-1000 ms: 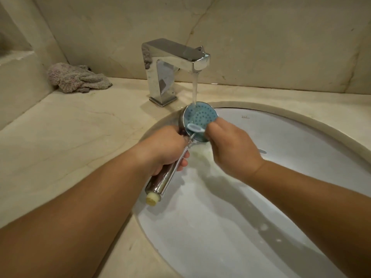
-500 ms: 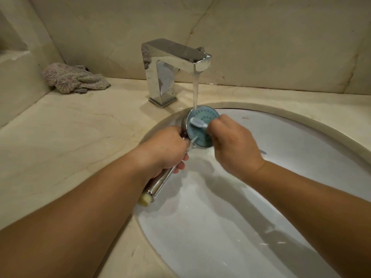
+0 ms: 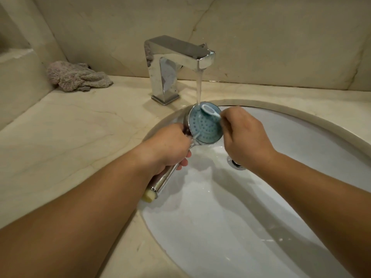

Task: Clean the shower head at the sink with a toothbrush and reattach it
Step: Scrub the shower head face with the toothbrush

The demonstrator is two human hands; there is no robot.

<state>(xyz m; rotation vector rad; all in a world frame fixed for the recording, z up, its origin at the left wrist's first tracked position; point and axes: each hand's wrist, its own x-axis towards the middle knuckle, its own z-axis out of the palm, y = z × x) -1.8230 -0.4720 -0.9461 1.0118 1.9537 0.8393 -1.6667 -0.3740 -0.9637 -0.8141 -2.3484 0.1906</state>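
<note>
No text can be read anywhere; a faint mark on the sink (image 3: 301, 125) rim is too small.

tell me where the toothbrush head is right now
In the head view, the toothbrush sits on the shower head's upper edge, below the tap.
</note>
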